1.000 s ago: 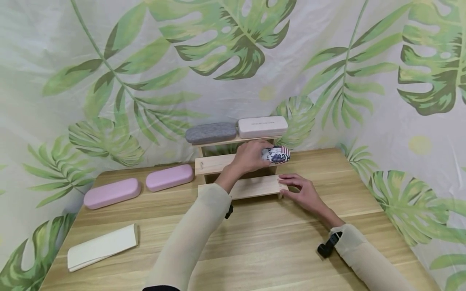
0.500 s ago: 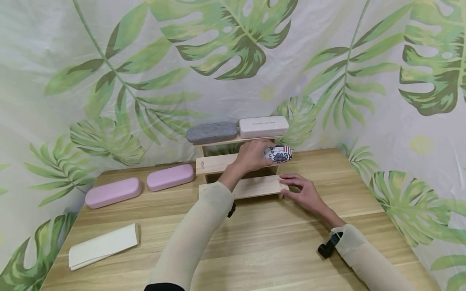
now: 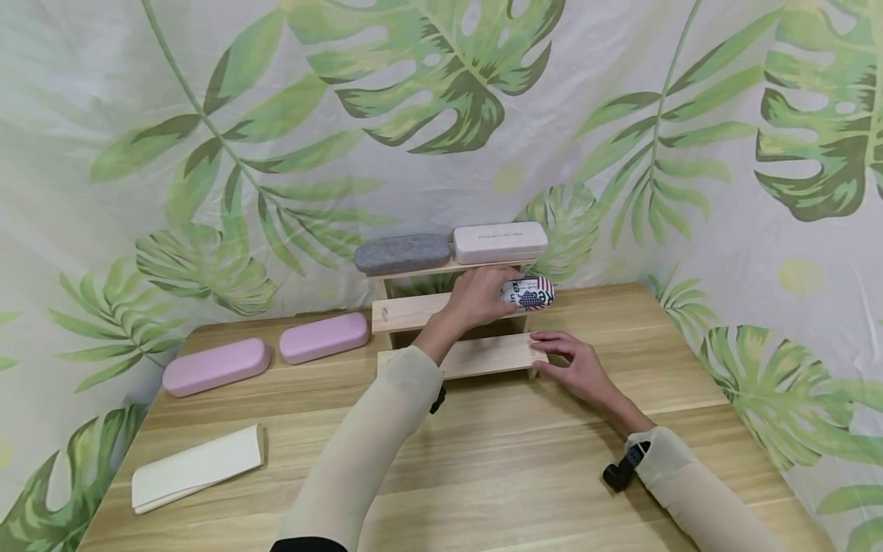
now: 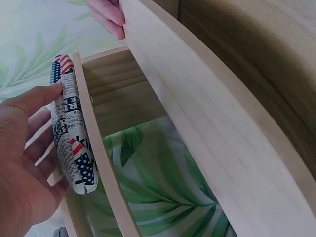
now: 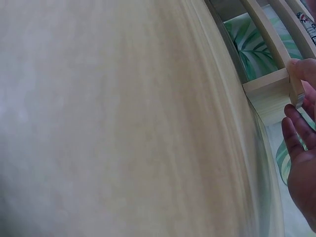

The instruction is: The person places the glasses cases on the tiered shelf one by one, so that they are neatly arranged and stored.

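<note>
In the head view my left hand [image 3: 476, 297] holds a glasses case [image 3: 530, 293] with a newspaper and flag print over the right end of the middle tier of a wooden three-tier shelf [image 3: 407, 311]. The left wrist view shows my thumb and fingers along both sides of the printed case [image 4: 71, 128], which lies along the tier board. My right hand [image 3: 576, 368] grips the right end of the lowest tier, thumb at the board's edge in the right wrist view. On the top tier lie a grey fabric case [image 3: 403, 254] and a white case [image 3: 500, 241].
Two pink glasses cases [image 3: 217, 366] lie on the wooden table [image 3: 524, 475] left of the shelf. Nearer the front left is a folded cream case [image 3: 198, 469]. A leaf-patterned cloth [image 3: 441, 176] hangs right behind the shelf.
My left hand has shifted the printed case slightly to the right along the middle tier, then stayed still over the last half second. My right hand keeps its place on the lowest tier.
</note>
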`<state>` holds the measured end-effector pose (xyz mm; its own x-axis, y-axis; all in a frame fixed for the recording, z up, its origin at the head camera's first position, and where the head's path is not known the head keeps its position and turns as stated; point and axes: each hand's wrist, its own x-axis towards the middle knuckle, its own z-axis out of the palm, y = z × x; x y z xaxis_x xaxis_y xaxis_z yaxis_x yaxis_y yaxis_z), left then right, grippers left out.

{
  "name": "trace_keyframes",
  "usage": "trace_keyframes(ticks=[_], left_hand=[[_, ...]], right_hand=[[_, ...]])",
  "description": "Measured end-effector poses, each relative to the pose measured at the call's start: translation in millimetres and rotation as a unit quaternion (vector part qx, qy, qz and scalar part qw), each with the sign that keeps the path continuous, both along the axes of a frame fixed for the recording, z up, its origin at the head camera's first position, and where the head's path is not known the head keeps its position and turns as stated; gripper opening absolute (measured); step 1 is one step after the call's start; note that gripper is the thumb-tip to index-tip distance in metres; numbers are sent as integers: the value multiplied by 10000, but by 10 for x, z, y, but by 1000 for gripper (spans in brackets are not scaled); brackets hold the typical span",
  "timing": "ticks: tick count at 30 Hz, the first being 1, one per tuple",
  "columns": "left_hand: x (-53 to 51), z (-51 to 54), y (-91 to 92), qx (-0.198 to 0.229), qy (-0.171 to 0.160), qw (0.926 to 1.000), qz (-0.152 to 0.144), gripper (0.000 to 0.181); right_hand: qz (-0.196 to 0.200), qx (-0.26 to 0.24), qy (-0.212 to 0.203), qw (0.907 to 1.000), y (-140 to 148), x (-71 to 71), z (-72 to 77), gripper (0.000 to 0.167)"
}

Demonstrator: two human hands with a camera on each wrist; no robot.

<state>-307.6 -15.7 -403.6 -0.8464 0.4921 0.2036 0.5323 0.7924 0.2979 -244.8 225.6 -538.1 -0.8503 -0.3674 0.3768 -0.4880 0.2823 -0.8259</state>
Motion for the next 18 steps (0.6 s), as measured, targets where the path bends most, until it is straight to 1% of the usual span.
trace_keyframes(ticks=[3, 10, 18], left_hand=[[9, 13, -2, -3, 38, 10000, -17, 57], [55, 50, -58, 53, -45, 10000, -56, 57], [132, 122, -152, 82, 68, 9997, -206, 57]], right_hand=[[14, -46, 12, 10000, -5, 4, -4, 34], [9, 19, 104, 9999, -3, -7, -24, 34], [-26, 113, 85, 9999, -3, -9, -25, 33]])
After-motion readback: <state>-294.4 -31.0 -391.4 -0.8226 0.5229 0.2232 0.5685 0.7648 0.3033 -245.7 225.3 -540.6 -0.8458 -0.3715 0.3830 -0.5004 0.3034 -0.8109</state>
